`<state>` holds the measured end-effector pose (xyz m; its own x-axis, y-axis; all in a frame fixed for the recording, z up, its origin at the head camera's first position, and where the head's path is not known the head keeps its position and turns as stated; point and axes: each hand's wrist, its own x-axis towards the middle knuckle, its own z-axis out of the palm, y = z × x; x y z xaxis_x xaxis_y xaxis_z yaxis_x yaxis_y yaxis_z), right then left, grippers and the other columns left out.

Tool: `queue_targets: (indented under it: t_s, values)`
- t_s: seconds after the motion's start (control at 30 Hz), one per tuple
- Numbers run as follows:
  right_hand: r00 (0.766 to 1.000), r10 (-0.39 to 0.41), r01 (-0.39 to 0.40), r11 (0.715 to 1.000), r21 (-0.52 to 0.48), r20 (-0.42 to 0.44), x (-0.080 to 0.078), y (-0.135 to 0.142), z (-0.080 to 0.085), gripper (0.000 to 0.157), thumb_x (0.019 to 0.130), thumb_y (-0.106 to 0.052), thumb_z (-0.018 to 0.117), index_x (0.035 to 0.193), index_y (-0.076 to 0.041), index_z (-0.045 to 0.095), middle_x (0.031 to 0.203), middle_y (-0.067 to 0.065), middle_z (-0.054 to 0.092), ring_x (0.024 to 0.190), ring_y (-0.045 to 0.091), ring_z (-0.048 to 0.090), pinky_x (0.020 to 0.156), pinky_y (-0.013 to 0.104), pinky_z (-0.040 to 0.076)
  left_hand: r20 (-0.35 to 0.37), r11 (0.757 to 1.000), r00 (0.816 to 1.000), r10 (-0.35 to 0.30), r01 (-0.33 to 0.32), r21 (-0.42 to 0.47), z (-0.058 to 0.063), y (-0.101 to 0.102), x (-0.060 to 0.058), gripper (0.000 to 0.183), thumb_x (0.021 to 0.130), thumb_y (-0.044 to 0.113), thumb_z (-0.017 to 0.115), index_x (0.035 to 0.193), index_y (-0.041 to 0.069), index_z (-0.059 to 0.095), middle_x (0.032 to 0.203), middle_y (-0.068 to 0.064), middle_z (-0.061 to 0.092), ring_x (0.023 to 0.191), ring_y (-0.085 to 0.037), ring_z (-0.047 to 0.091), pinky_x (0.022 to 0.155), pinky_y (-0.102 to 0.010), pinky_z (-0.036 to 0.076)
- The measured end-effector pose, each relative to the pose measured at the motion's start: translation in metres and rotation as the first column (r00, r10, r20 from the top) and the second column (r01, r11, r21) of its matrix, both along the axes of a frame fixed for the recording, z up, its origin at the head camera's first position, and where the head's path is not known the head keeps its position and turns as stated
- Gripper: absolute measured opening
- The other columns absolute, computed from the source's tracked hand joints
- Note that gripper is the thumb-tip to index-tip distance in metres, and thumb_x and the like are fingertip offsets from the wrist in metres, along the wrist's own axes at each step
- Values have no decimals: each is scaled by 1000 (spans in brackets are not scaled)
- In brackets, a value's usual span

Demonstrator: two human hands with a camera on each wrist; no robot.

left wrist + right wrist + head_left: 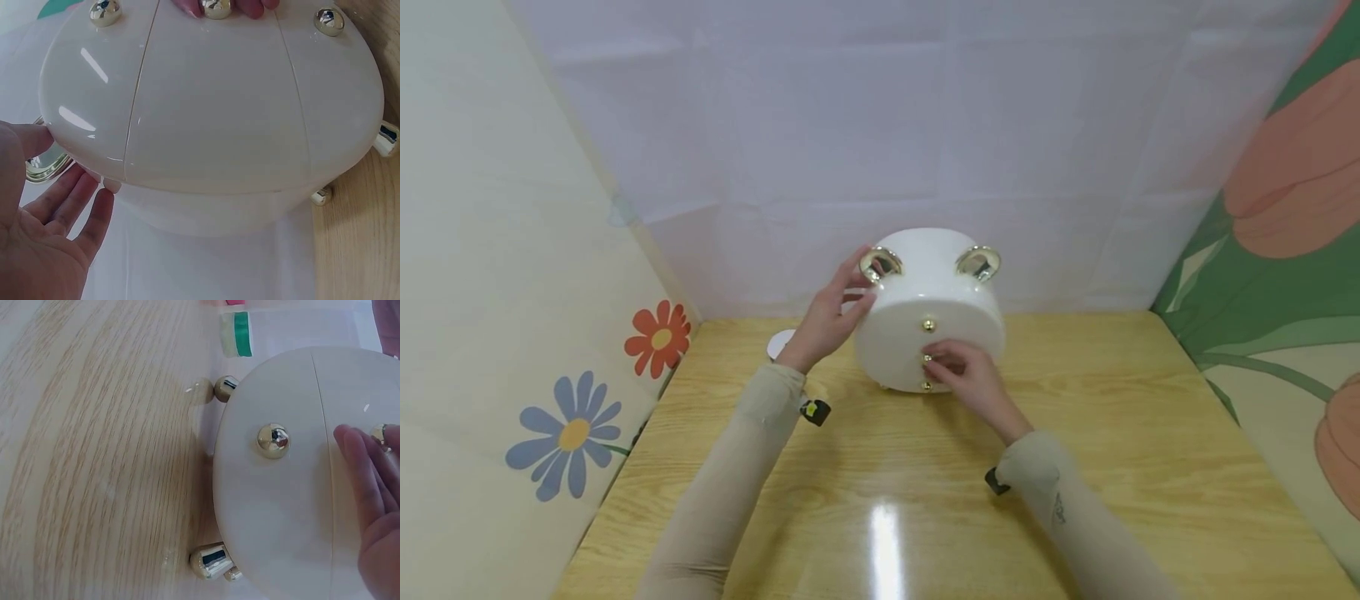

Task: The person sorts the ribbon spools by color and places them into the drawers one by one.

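A glossy white rounded drawer box (pixel 891 337) stands on the table, with two gold ears and several round gold knobs down its front. Two thin seams divide the front in the left wrist view. My left hand (pixel 829 321) holds the box by its upper left side, at the left gold ear (pixel 881 264). Its thumb (pixel 34 139) touches the front edge while the other fingers reach behind it. At the box front, my right hand (pixel 972 379) pinches the middle gold knob (pixel 216 7). The right fingers partly hide that knob.
The box rests on gold feet (pixel 210 560) on a wood-grain table (pixel 1075 450). A white round item (pixel 779 342) lies behind my left wrist. White cloth (pixel 850 125) hangs at the back, with flower-printed panels (pixel 572 433) at the sides.
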<state>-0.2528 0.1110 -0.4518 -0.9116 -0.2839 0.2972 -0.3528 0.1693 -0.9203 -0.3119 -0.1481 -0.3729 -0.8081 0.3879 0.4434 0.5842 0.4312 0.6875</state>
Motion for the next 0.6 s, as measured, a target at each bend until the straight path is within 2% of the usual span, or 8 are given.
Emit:
queue_targets:
  t_s: [0.2, 0.33, 0.6]
  values:
    - [1000, -10, 10, 1000, -8, 18, 16, -6, 24, 19, 96, 9, 64, 114, 15, 66, 108, 35, 71, 97, 53, 71, 86, 52, 62, -12, 1000, 1000, -2, 2, 16, -2, 0, -1, 70, 107, 24, 57, 165, 40, 21, 134, -18, 63, 127, -30, 60, 110, -50, 51]
    - [999, 1, -1, 1000, -6, 32, 17, -5, 27, 20, 97, 9, 64, 115, 16, 66, 110, 36, 70, 98, 53, 71, 88, 53, 62, -8, 1000, 1000, 5, -5, 10, -1, -1, -2, 70, 107, 25, 57, 164, 43, 20, 133, -18, 63, 127, -30, 61, 110, -49, 52]
    - [1000, -11, 10, 1000, 16, 23, -1, -1, 0, 20, 97, 8, 64, 116, 16, 66, 111, 35, 71, 97, 52, 72, 85, 51, 63, -13, 1000, 1000, 10, -10, -4, -1, 0, -2, 70, 108, 27, 57, 164, 42, 19, 133, -16, 63, 126, -28, 61, 109, -45, 53]
